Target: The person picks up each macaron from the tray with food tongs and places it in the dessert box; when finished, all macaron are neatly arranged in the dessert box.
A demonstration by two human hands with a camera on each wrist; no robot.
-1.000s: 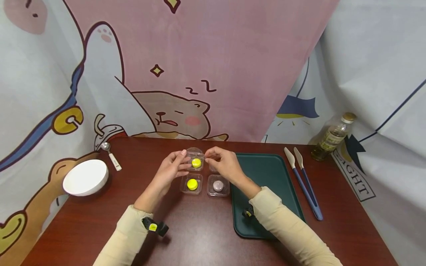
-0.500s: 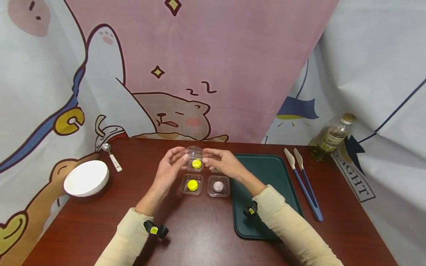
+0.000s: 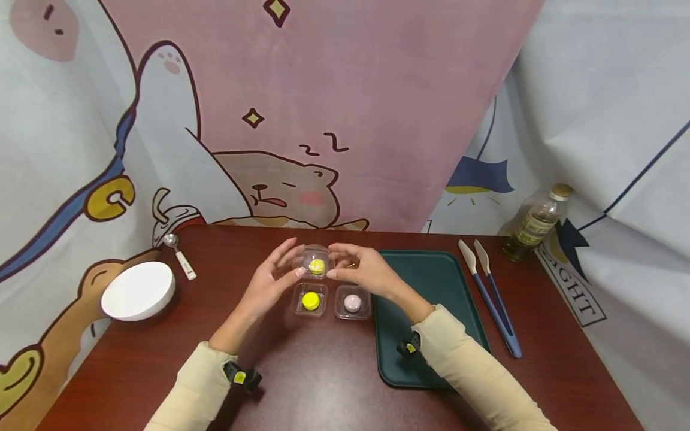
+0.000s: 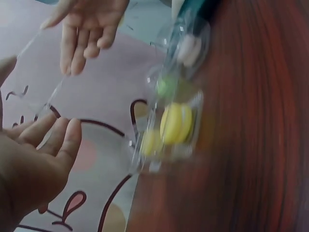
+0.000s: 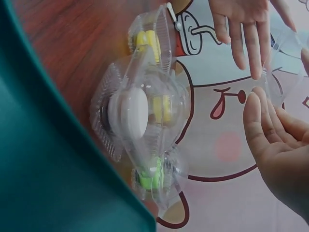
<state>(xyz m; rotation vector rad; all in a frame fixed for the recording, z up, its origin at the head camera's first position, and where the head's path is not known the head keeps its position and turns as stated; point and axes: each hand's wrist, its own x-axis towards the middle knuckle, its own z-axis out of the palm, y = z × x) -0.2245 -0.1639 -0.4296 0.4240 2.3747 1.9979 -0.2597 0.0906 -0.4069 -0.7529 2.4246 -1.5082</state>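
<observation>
Both hands hold a clear domed plastic lid (image 3: 308, 254) over the far left box, whose yellow macaron (image 3: 317, 267) shows through it. My left hand (image 3: 265, 280) has its thumb and fingers at the lid's left edge. On the opposite edge, my right hand (image 3: 369, 273) does the same. In the left wrist view the lid appears as a thin clear strip between the hands. Closer to me stand a clear box with a yellow macaron (image 3: 310, 301) and another with a pale macaron (image 3: 353, 303). A green macaron (image 5: 151, 177) sits in a further box, mostly hidden by my right hand in the head view.
A dark green tray (image 3: 426, 359) lies right of the boxes. Beyond it are blue-handled tongs (image 3: 495, 305) and an oil bottle (image 3: 533, 227). On the left are a white bowl (image 3: 139, 291) and a small scoop (image 3: 181, 257). A printed curtain (image 3: 409, 120) hangs behind the table.
The clear lid has come down from a raised position behind the far left box to over its macaron. The left hand's fingers have shifted to the lid's side; the right thumb is lower.
</observation>
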